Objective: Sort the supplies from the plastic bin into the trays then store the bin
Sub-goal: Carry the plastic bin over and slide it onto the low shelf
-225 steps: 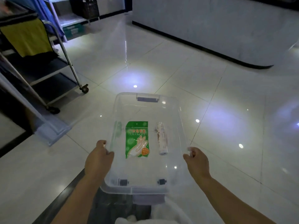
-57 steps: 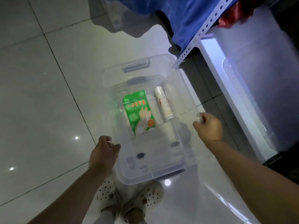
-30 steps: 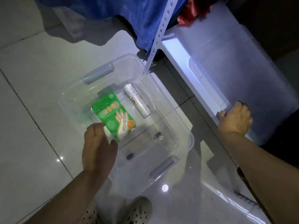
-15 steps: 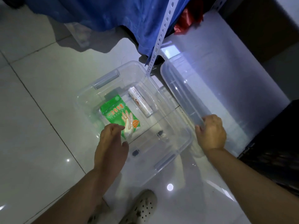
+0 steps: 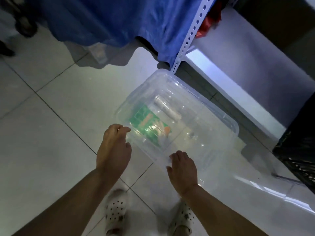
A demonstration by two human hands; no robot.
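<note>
Clear plastic bin (image 5: 179, 116) is seen on the floor beside the shelf post (image 5: 190, 34), green glove packet (image 5: 148, 125) and white roll (image 5: 167, 109) blurred within; left hand (image 5: 113, 150) and right hand (image 5: 183, 169) are laid open-fingered at its near rim, grip unclear; both should be seated squarely so it is kept level.

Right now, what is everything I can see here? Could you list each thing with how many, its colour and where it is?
clear plastic bin with lid: one, see-through, on the floor tiles beside the shelf post
green glove packet: one, green with orange print, inside the bin, left part
white roll: one, white, inside the bin, right of the packet
blue cloth: one, blue, hanging over the top of the view
white perforated shelf post: one, white, upper right
red item: one, red, behind the post; too blurred to identify
black crate: one, black, right edge
white clogs: two, white with holes, bottom
left hand: one, at the bin's near-left corner
right hand: one, on the bin's near edge
</note>
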